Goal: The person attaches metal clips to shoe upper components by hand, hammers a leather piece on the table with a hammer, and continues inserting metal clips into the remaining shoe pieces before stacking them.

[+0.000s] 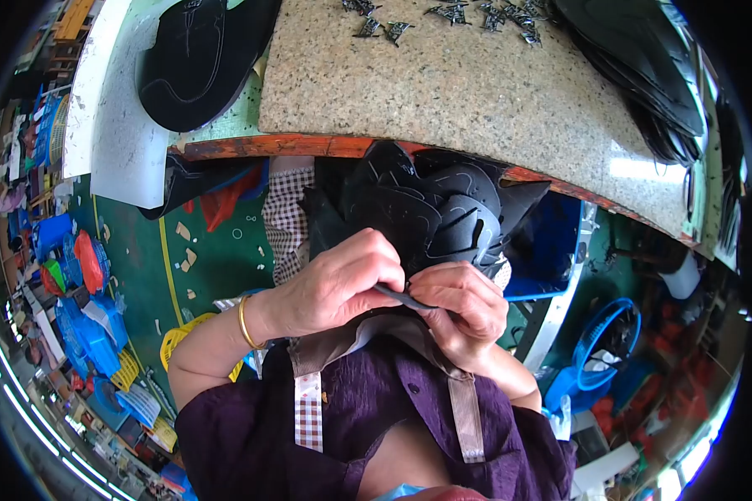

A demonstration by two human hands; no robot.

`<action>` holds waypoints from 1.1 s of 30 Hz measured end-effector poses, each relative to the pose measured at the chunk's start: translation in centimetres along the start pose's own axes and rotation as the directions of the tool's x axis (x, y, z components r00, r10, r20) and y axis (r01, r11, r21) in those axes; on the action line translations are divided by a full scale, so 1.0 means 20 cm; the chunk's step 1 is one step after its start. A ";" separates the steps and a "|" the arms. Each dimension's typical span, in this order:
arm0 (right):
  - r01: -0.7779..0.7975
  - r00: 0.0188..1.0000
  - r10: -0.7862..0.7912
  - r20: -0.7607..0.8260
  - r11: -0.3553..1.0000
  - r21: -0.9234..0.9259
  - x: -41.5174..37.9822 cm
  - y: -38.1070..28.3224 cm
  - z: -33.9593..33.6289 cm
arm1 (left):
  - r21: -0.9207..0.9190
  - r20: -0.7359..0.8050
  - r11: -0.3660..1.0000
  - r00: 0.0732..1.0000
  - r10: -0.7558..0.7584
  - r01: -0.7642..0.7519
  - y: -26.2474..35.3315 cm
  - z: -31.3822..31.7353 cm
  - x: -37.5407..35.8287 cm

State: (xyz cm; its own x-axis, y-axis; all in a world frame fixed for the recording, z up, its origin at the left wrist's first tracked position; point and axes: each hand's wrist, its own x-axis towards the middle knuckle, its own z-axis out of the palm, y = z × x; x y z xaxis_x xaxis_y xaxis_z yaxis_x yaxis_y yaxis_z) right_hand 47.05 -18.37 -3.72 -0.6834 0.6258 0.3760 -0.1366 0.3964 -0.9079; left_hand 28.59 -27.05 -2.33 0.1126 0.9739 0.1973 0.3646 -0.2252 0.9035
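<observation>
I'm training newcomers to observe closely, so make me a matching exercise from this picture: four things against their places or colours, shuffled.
Things:
1. Bangle
2. Thin black piece
3. Shirt
4. Stack of black sheets

Places or colours:
A. dark purple
B. at the right end of the speckled worktop
C. around the left wrist
D. held by the left hand and right hand

Pairs: 1-C, 2-D, 3-A, 4-B

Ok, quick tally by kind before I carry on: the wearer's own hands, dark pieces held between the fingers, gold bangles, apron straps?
Left hand and right hand: 2
Held dark piece: 1
Gold bangle: 1
Apron straps: 2
Total: 6
</observation>
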 end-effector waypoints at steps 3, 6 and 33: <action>0.013 1.000 -0.013 -0.006 1.000 -0.019 0.01 0.01 -0.01 | -0.131 -0.068 0.969 0.974 -0.218 0.208 0.05 0.02 0.02; 0.051 0.999 -0.051 -0.006 0.997 -0.061 0.02 0.00 -0.01 | -0.223 -0.022 0.948 0.971 -0.237 0.227 0.05 0.01 0.01; -0.313 0.735 0.637 0.235 0.625 -0.715 0.86 0.02 -0.24 | 0.505 -0.166 0.796 0.942 -0.290 0.334 -0.04 -0.27 0.50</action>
State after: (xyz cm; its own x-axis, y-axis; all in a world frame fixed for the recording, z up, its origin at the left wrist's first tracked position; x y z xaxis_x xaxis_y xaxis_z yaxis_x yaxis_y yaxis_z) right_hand 38.57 -4.22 3.23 -0.7572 0.5545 -0.3452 0.6416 0.5319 -0.5527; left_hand 24.38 -16.92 1.07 -0.1535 0.9881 -0.0130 0.7943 0.1312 0.5932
